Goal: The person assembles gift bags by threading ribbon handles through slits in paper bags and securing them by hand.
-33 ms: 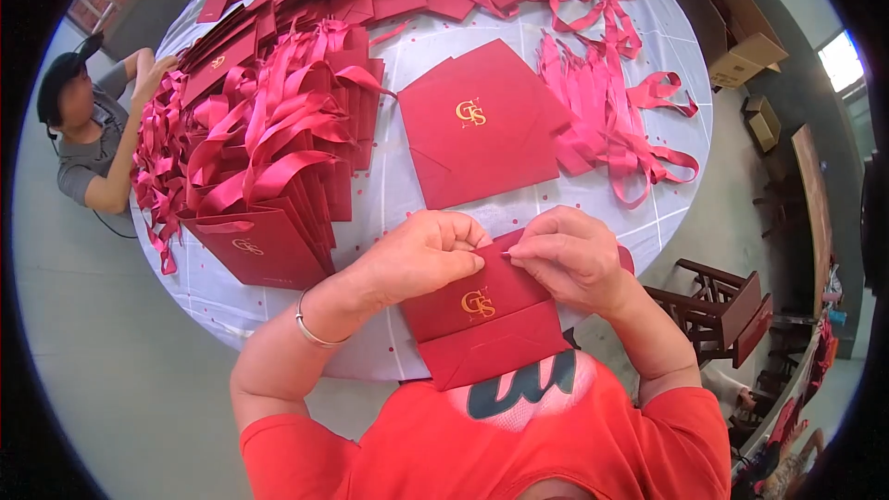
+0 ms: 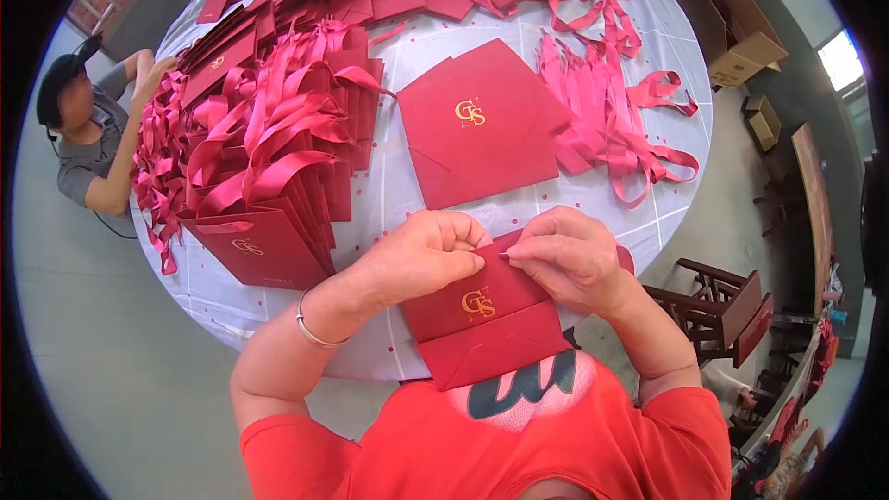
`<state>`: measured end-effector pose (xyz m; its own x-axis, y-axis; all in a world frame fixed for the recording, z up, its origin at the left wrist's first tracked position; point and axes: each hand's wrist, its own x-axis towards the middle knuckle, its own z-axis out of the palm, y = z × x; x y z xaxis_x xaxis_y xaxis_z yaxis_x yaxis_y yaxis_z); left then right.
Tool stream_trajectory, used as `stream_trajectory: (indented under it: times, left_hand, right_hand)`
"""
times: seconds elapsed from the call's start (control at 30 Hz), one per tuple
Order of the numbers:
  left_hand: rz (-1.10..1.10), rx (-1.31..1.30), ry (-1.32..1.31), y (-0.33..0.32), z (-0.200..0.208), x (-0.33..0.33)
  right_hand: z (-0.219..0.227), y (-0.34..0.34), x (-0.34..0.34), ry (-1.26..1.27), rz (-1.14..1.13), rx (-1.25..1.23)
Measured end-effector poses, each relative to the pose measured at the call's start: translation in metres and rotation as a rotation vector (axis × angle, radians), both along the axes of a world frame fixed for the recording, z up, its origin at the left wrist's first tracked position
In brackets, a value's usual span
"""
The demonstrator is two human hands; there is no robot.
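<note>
1. A red bag (image 2: 491,344) with a gold print lay folded at the near edge of the table (image 2: 372,352), its lower end reaching past the edge to the person's red shirt (image 2: 417,435).
2. The left hand (image 2: 472,252) was narrow, thumb on the front of the bag and fingers curled at its top edge, holding it there. A silver bracelet (image 2: 310,322) circled that wrist.
3. The right hand (image 2: 512,257) was narrow too, thumb and finger pinched together at the bag's top edge, just beside the left fingertips; what they pinched was probably a bit of cord or ribbon, but it was too small to be sure.
4. Beyond the hands lay a pile of flat bags (image 2: 482,162), and to its right, loose pink ribbons (image 2: 593,97).
5. To the left stood a row of bags (image 2: 264,245) with pink ribbon handles (image 2: 264,181).
6. A co-worker (image 2: 93,153) in a dark cap sat at the table's left side.
</note>
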<state>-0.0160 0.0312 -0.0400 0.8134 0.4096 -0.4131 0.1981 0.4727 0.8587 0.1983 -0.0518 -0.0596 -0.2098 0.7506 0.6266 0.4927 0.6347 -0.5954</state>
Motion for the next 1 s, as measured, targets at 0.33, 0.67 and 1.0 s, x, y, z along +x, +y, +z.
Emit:
stream_trajectory:
  times: [0.33, 0.67, 1.0]
  left_hand:
    - [-0.074, 0.006, 0.006, 0.006, -0.002, -0.004]
    - [-0.175, -0.086, -0.106, 0.01, 0.001, -0.007]
    - [-0.095, -0.065, -0.086, 0.005, -0.002, -0.005]
  right_hand:
    - [0.002, -0.006, 0.001, -0.084, 0.026, 0.063]
    - [0.005, -0.011, 0.002, 0.062, 0.006, -0.1]
    - [0.004, -0.011, 0.012, 0.222, 0.048, -0.277]
